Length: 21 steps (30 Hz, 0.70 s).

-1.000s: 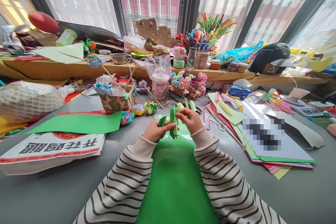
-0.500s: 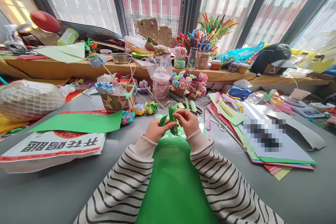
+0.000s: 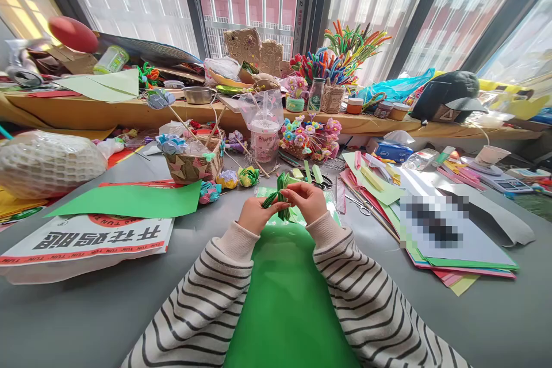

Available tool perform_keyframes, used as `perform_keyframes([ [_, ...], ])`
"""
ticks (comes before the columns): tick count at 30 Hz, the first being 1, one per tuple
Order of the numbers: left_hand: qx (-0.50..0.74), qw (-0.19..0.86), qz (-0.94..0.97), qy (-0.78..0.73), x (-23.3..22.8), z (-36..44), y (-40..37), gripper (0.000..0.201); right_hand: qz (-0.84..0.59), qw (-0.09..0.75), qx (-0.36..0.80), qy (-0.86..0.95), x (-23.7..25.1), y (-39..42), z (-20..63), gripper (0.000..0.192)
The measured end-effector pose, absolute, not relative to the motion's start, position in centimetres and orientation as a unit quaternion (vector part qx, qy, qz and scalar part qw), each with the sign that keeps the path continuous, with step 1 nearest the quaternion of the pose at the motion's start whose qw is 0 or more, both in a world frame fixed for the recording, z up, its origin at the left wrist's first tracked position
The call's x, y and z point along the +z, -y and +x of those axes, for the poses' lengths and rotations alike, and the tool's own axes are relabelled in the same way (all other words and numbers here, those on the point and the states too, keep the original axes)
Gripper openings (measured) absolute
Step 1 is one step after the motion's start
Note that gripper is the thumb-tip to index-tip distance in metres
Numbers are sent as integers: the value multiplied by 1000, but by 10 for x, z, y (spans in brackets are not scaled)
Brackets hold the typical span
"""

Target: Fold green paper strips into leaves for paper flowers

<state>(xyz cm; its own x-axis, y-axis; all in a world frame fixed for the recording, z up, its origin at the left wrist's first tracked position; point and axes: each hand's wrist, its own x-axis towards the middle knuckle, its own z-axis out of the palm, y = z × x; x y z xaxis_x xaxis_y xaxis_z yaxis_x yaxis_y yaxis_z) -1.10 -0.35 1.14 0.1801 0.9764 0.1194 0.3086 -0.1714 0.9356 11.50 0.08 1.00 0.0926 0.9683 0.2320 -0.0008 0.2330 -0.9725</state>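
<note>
A bundle of folded green paper [image 3: 283, 185] is held up between my two hands, over the near part of the table. My left hand [image 3: 256, 214] closes on its left portion, thumb stretched toward the middle. From the other side, the fingers of my right hand [image 3: 308, 200] pinch the bundle near its centre. Its pleated layers fan out above and below the pinch. Beneath my wrists lies a smooth green sheet [image 3: 288, 293], running toward me between the striped sleeves. Part of the bundle is hidden by my fingers.
Left, a green paper sheet [image 3: 129, 201] lies over a printed white bag [image 3: 86, 244]. Ahead stand a basket [image 3: 194, 167] with paper flowers and a lidded cup [image 3: 264, 141]. To the right are scissors [image 3: 361, 207] and stacked coloured papers [image 3: 466, 267]. A crowded ledge [image 3: 241, 106] runs behind.
My right fingers have shifted slightly left, closer to my left thumb. The green bundle's two portions, apart before, now come together at the middle.
</note>
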Motion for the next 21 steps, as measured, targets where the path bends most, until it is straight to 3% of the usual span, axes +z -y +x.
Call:
perform_keyframes([
  [12,365,415,675,-489,16,-12,5,30,-465,535,444,549,8,-5,122,26],
  [21,320,291,741,-513,11,-13,2,42,-470,488,415,607,13,-1,122,29],
])
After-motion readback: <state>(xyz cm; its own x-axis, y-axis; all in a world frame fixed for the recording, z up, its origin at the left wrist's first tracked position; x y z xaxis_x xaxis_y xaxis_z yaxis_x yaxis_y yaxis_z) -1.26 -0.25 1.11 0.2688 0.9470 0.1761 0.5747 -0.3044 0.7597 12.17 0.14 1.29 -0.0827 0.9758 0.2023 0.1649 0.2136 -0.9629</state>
